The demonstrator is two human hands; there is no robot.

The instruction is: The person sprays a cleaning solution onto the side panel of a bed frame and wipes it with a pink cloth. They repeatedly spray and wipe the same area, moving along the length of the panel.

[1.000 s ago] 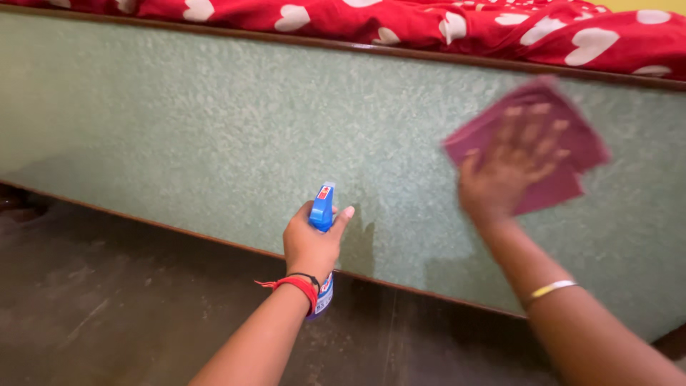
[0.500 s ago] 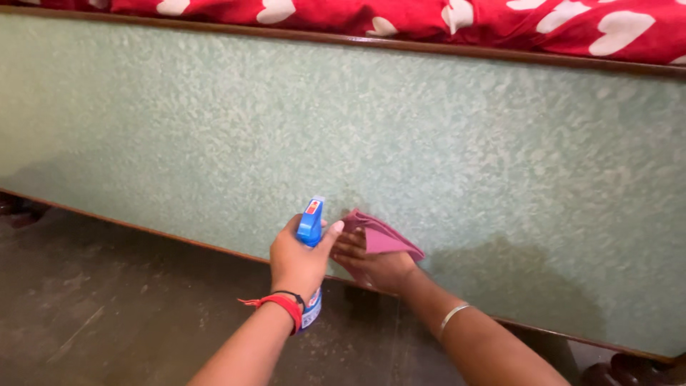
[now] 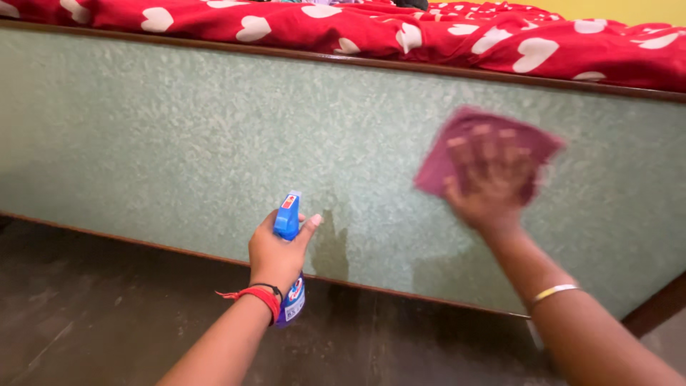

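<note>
— Where is the cloth?

— My right hand (image 3: 493,182) presses a maroon cloth (image 3: 486,143) flat against the green side panel (image 3: 179,150) of the bed, high up near the dark wooden rim (image 3: 357,61). My fingers (image 3: 500,146) lie spread across it, palm holding it to the panel rather than pinching it. It is blurred, so I cannot read its weave.

— How does it handle?

— I judge it soft, light and limp: it folds at the corners, so a flat palm in the middle keeps it from bunching.

— And your other hand?

— My left hand (image 3: 275,250) is clenched around a blue spray bottle (image 3: 288,221), gripping the neck just below the nozzle, thumb alongside. Hard, smooth plastic; I'd guess slippery when wet.

— What surrounds you?

— The panel has a mottled, pebbly finish, with a darker damp patch (image 3: 332,246) beside the bottle. Above lies a red blanket with white hearts (image 3: 371,32); below, a dark, scuffed floor (image 3: 107,314).
</note>
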